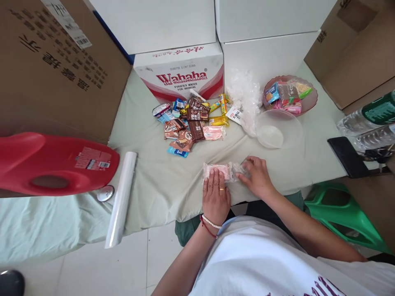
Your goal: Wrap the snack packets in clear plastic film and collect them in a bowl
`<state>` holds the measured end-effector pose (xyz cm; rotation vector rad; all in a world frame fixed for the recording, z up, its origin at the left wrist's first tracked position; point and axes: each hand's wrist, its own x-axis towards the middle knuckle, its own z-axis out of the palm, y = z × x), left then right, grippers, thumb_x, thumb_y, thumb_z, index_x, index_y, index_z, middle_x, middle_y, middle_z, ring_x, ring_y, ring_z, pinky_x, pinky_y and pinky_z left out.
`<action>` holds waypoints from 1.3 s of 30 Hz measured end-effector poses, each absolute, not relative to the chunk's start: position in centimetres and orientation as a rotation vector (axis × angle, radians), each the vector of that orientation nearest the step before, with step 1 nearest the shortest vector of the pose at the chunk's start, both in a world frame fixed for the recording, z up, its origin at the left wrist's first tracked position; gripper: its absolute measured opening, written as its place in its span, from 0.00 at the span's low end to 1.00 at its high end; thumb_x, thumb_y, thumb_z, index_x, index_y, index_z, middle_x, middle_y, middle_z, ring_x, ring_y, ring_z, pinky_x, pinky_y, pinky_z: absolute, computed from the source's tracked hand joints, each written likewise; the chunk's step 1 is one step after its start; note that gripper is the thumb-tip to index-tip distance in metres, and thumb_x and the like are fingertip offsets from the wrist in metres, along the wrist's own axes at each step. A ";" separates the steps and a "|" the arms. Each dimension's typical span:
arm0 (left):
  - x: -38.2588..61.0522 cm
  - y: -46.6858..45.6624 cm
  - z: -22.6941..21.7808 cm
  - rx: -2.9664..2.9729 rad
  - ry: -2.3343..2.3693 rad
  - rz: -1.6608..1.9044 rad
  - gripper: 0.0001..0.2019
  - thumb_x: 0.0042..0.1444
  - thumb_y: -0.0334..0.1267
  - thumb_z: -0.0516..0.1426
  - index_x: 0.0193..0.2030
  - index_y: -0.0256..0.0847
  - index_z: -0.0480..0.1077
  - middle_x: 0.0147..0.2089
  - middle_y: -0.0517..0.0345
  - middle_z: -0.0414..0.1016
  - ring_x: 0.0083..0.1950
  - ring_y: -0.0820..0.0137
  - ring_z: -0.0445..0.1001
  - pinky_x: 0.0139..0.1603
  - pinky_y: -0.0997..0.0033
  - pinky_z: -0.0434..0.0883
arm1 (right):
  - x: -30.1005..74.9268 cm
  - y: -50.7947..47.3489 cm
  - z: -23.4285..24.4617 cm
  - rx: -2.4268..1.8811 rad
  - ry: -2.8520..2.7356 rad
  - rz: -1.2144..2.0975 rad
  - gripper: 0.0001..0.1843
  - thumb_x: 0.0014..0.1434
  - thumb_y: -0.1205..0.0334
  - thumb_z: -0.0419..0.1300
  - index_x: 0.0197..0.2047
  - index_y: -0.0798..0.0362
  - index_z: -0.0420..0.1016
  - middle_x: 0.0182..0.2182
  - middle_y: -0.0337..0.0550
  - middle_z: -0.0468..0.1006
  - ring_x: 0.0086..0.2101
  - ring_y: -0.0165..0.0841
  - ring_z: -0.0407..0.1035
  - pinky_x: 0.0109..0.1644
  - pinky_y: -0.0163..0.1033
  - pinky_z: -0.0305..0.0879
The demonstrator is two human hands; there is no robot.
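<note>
My left hand lies flat on a pink snack in a clear wrapper, its fingers stretched over the packet near the table's front edge. To the right of it, my right hand has its thumb and fingers curled around a crumpled piece of clear plastic at the packet's right end. Beyond my hands is a heap of small wrapped snacks, with brown cocoa packets, a yellow packet and another pink packet among them.
A clear plastic bowl and crumpled clear bags lie behind my right hand, near a pink bowl of snacks. A Wahaha box stands behind. Leftward are a plastic-film roll and red jug; rightward, bottles and a phone.
</note>
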<state>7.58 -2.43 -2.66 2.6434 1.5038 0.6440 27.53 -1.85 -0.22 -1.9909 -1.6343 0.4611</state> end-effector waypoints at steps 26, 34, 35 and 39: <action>-0.1 -2.4 -2.3 1.852 1.163 1.386 0.16 0.61 0.26 0.51 0.50 0.45 0.74 0.55 0.52 0.81 0.69 0.56 0.72 0.67 0.39 0.72 | 16.7 3.9 3.6 -1.970 -2.396 0.368 0.14 0.76 0.55 0.48 0.53 0.54 0.69 0.48 0.54 0.73 0.46 0.43 0.71 0.46 0.44 0.70; -1.7 -2.8 -2.5 1.865 1.340 1.404 0.09 0.61 0.27 0.56 0.35 0.44 0.74 0.37 0.58 0.80 0.51 0.61 0.80 0.55 0.51 0.77 | 15.8 4.4 3.6 -1.904 -2.456 0.242 0.13 0.71 0.60 0.57 0.55 0.58 0.70 0.49 0.55 0.72 0.49 0.46 0.66 0.47 0.48 0.69; -1.5 -2.8 -2.4 1.857 1.340 1.399 0.08 0.62 0.28 0.56 0.35 0.44 0.74 0.37 0.58 0.80 0.51 0.61 0.80 0.55 0.50 0.77 | 16.2 4.5 4.0 -1.894 -2.457 0.237 0.11 0.72 0.65 0.53 0.53 0.57 0.72 0.48 0.55 0.73 0.49 0.45 0.66 0.48 0.48 0.69; -0.3 -2.8 -1.7 1.743 1.327 1.358 0.04 0.65 0.34 0.57 0.41 0.43 0.75 0.44 0.54 0.79 0.55 0.61 0.79 0.62 0.48 0.75 | 20.1 3.8 6.9 -1.874 -2.278 0.318 0.14 0.71 0.70 0.50 0.52 0.57 0.75 0.47 0.54 0.75 0.50 0.45 0.67 0.53 0.48 0.67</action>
